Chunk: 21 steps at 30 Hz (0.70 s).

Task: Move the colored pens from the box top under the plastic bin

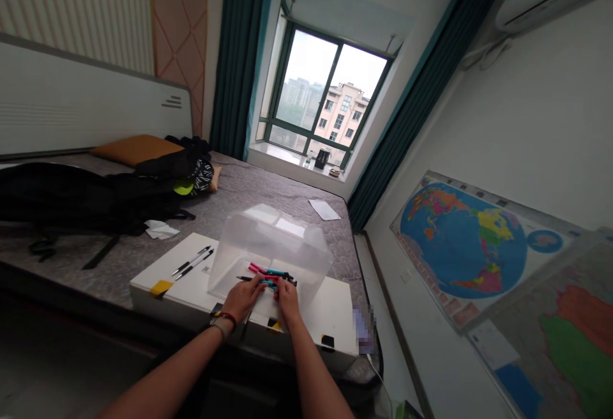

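Observation:
A clear plastic box (268,234) lies tipped over on a white carton, its open side towards me. At its mouth is a loose bunch of pens (272,273), red, teal and black. My left hand (245,297) is closed, its fingertips pinching a teal pen, with a black pen's tip poking out beside the fingers. Close by on the right, my right hand (288,299) is closed around the other end of the pens; its fingers partly hide what they grip. Two black-and-white pens (193,262) lie side by side on the carton, left of the box.
The white carton (330,304), with yellow and black tape pieces, rests on a grey mattress (249,179). A black bag (81,198), a crumpled tissue (161,230) and a white sheet (324,209) lie there too. A cable (380,377) hangs at the right edge.

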Each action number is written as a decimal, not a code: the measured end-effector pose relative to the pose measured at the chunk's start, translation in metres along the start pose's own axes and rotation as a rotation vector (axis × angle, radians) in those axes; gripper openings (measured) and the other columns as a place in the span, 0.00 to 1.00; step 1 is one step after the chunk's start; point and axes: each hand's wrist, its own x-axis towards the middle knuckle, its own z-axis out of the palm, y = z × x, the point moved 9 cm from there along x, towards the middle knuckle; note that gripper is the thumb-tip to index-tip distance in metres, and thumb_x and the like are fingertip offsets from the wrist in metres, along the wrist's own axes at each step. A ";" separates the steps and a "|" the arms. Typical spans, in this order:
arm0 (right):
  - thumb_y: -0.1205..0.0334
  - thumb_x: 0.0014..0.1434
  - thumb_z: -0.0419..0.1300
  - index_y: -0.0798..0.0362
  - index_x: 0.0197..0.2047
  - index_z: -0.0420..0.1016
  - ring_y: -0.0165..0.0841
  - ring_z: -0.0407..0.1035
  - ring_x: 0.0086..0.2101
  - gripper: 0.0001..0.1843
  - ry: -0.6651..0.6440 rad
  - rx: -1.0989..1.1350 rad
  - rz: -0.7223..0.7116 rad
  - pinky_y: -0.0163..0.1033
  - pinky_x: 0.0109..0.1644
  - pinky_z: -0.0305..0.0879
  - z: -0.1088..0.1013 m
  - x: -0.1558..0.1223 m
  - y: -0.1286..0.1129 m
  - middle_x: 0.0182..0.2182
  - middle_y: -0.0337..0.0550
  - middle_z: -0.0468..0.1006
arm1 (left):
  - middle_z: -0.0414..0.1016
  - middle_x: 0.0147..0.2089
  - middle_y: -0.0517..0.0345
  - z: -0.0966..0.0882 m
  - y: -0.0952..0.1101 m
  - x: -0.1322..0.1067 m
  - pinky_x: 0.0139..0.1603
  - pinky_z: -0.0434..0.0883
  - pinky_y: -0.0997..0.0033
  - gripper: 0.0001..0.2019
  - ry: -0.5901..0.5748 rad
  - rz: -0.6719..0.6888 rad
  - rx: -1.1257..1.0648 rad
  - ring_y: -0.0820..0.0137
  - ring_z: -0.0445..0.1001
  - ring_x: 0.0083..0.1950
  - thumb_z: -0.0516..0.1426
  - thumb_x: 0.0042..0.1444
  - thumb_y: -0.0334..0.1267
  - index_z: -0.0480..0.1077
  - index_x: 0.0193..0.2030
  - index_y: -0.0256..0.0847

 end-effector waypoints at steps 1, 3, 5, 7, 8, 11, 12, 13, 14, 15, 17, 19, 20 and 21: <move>0.37 0.61 0.46 0.51 0.23 0.65 0.31 0.60 0.21 0.29 0.003 -0.007 0.003 0.36 0.29 0.57 0.000 0.000 -0.001 0.18 0.39 0.67 | 0.79 0.37 0.54 0.001 -0.001 0.000 0.36 0.64 0.72 0.20 0.007 0.001 -0.001 0.63 0.77 0.40 0.42 0.66 0.53 0.66 0.54 0.48; 0.37 0.62 0.45 0.51 0.22 0.65 0.31 0.61 0.21 0.29 0.010 -0.030 0.004 0.36 0.29 0.58 -0.001 -0.001 -0.003 0.18 0.39 0.67 | 0.79 0.38 0.54 0.000 -0.001 0.001 0.36 0.65 0.72 0.20 0.031 0.013 -0.009 0.63 0.77 0.40 0.42 0.66 0.53 0.67 0.54 0.47; 0.37 0.62 0.44 0.50 0.21 0.64 0.31 0.60 0.21 0.29 0.015 -0.053 0.001 0.36 0.29 0.57 -0.002 -0.002 -0.006 0.17 0.39 0.66 | 0.78 0.39 0.54 -0.002 0.000 0.001 0.39 0.66 0.71 0.20 0.062 0.030 -0.021 0.64 0.76 0.41 0.42 0.66 0.51 0.67 0.54 0.47; 0.38 0.62 0.45 0.50 0.20 0.62 0.32 0.59 0.21 0.29 0.032 -0.063 -0.007 0.36 0.28 0.55 -0.004 -0.002 -0.008 0.16 0.38 0.64 | 0.78 0.41 0.54 -0.005 0.002 0.000 0.41 0.66 0.71 0.19 0.084 0.044 -0.037 0.65 0.76 0.42 0.42 0.67 0.50 0.67 0.54 0.47; 0.38 0.62 0.45 0.50 0.20 0.61 0.32 0.58 0.21 0.28 0.045 -0.062 -0.012 0.36 0.27 0.55 -0.006 -0.001 -0.008 0.16 0.37 0.63 | 0.78 0.42 0.54 -0.006 0.003 0.000 0.42 0.67 0.71 0.19 0.091 0.048 -0.048 0.65 0.76 0.43 0.42 0.67 0.50 0.68 0.54 0.47; 0.39 0.62 0.46 0.49 0.19 0.59 0.32 0.57 0.21 0.28 0.090 -0.040 -0.014 0.36 0.27 0.53 -0.011 0.001 -0.003 0.17 0.37 0.62 | 0.78 0.45 0.54 -0.009 0.001 0.000 0.43 0.67 0.70 0.19 0.109 0.032 -0.103 0.65 0.76 0.45 0.42 0.67 0.48 0.66 0.56 0.48; 0.39 0.62 0.46 0.49 0.19 0.59 0.32 0.56 0.21 0.28 0.101 -0.034 -0.006 0.36 0.27 0.53 -0.012 0.002 -0.001 0.17 0.37 0.62 | 0.78 0.46 0.54 -0.009 -0.001 0.000 0.43 0.68 0.70 0.19 0.116 0.018 -0.120 0.65 0.77 0.46 0.42 0.67 0.46 0.65 0.58 0.48; 0.39 0.62 0.45 0.49 0.19 0.58 0.32 0.56 0.21 0.28 0.108 -0.031 0.004 0.36 0.27 0.53 -0.013 0.003 0.001 0.17 0.37 0.61 | 0.78 0.47 0.54 -0.010 -0.003 0.000 0.43 0.68 0.70 0.18 0.122 0.007 -0.133 0.65 0.77 0.46 0.42 0.67 0.45 0.64 0.58 0.48; 0.39 0.62 0.45 0.49 0.19 0.58 0.31 0.56 0.21 0.28 0.111 -0.031 0.014 0.36 0.27 0.53 -0.014 0.004 0.003 0.17 0.37 0.61 | 0.78 0.46 0.54 -0.010 -0.004 0.000 0.43 0.68 0.70 0.18 0.126 -0.001 -0.141 0.65 0.77 0.46 0.42 0.67 0.43 0.63 0.59 0.48; 0.39 0.61 0.46 0.49 0.19 0.58 0.31 0.55 0.21 0.28 0.112 -0.034 0.024 0.36 0.26 0.52 -0.014 0.004 0.004 0.17 0.37 0.61 | 0.78 0.46 0.54 -0.010 -0.005 0.000 0.43 0.68 0.70 0.18 0.128 -0.005 -0.145 0.65 0.77 0.45 0.43 0.67 0.41 0.63 0.59 0.47; 0.40 0.61 0.46 0.49 0.19 0.58 0.31 0.55 0.21 0.27 0.108 -0.032 0.038 0.36 0.26 0.52 -0.013 0.003 0.004 0.16 0.37 0.60 | 0.78 0.47 0.55 -0.010 -0.006 0.000 0.43 0.67 0.70 0.17 0.129 -0.005 -0.149 0.65 0.77 0.46 0.43 0.67 0.40 0.64 0.58 0.47; 0.40 0.61 0.47 0.50 0.19 0.58 0.31 0.55 0.20 0.27 0.115 -0.017 0.047 0.36 0.26 0.52 -0.013 0.001 0.002 0.16 0.37 0.61 | 0.78 0.48 0.55 -0.010 -0.007 0.000 0.43 0.67 0.71 0.16 0.121 -0.018 -0.152 0.65 0.77 0.46 0.44 0.67 0.41 0.65 0.57 0.48; 0.40 0.61 0.47 0.50 0.19 0.58 0.31 0.54 0.20 0.27 0.120 -0.009 0.050 0.36 0.26 0.51 -0.014 0.000 0.000 0.16 0.36 0.61 | 0.78 0.48 0.55 -0.010 -0.007 0.000 0.43 0.67 0.71 0.16 0.113 -0.024 -0.153 0.65 0.77 0.46 0.44 0.67 0.41 0.65 0.57 0.48; 0.40 0.61 0.48 0.50 0.19 0.59 0.31 0.54 0.20 0.27 0.123 0.000 0.051 0.36 0.25 0.51 -0.014 -0.001 -0.001 0.16 0.36 0.60 | 0.78 0.48 0.55 -0.010 -0.007 0.000 0.43 0.67 0.71 0.16 0.104 -0.028 -0.154 0.64 0.77 0.47 0.44 0.67 0.42 0.65 0.57 0.48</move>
